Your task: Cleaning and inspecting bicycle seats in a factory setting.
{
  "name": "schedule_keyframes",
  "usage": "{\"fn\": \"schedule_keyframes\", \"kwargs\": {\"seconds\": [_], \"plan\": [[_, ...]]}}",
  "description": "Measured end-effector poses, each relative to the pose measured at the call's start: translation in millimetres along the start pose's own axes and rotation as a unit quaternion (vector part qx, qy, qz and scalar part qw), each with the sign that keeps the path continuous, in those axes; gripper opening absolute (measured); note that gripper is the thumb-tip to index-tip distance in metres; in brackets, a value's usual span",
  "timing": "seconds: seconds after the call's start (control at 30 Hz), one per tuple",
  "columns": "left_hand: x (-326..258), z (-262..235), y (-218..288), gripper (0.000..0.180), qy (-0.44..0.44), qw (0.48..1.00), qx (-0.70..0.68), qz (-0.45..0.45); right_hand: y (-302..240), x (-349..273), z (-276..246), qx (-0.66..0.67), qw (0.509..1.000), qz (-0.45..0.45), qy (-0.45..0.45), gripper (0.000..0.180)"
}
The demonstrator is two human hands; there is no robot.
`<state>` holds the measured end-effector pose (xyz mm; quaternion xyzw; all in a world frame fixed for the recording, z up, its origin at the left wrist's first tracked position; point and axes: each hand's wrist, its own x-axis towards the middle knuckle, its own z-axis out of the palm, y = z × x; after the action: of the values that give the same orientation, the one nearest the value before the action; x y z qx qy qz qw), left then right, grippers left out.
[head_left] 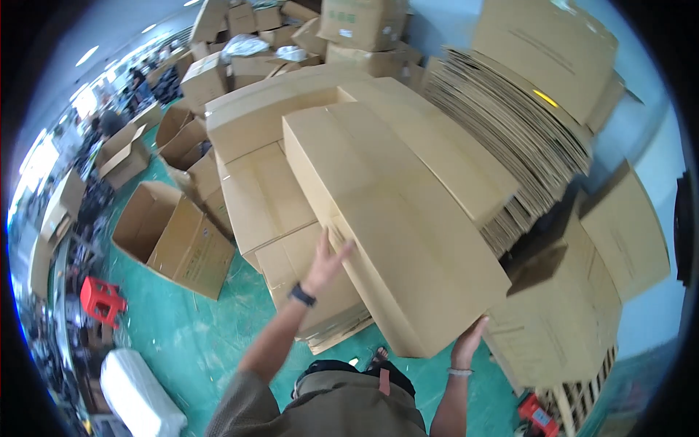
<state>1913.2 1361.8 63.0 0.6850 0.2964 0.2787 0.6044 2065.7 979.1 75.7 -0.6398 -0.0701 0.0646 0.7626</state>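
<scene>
A large flat folded cardboard box (393, 218) stands tilted in front of me, its near corner low and its far end leaning on a stack of more flat cartons (269, 197). My left hand (325, 264) presses with spread fingers against the box's left edge; a dark band sits on that wrist. My right hand (468, 341) grips the box's lower right corner from underneath, with a light bracelet on the wrist.
A tall leaning pile of flat cardboard sheets (510, 124) rises at the right. Open empty cartons (175, 237) lie on the green floor at the left, beside a red stool (100, 300) and a white sack (138, 397). More boxes (364, 25) are stacked behind.
</scene>
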Motion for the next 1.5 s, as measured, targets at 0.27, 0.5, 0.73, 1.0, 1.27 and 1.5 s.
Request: {"fn": "schedule_keyframes", "kwargs": {"seconds": [0.27,0.5,0.73,1.0,1.27,1.5], "plan": [[-61.0,92.4,-21.9,0.068,0.097,0.995,-0.012,-0.025,83.6,43.9,41.1,0.121,0.986,0.097,-0.054,0.076],[53.2,67.5,32.4,0.058,0.139,0.987,0.003,-0.086,43.9,108.5,190.7,-0.048,0.977,-0.142,0.154,0.069],[-122.8,76.2,30.7,0.051,0.21,0.942,0.258,0.035,120.6,32.6,49.3,-0.247,0.935,-0.075,-0.243,0.052],[-691.5,118.9,-225.1,0.061,0.227,0.705,0.117,-0.661,244.4,-88.3,-243.1,-0.642,0.514,0.298,-0.485,0.038],[-1030.7,195.2,-235.0,0.055,0.526,0.564,-0.067,-0.633,282.9,-279.1,-141.2,-0.644,0.374,0.018,-0.667,0.032],[-1125.3,204.8,-209.7,0.051,0.704,0.419,-0.243,-0.52,260.3,-616.1,36.1,-0.409,0.4,0.093,-0.815,0.029]]}}
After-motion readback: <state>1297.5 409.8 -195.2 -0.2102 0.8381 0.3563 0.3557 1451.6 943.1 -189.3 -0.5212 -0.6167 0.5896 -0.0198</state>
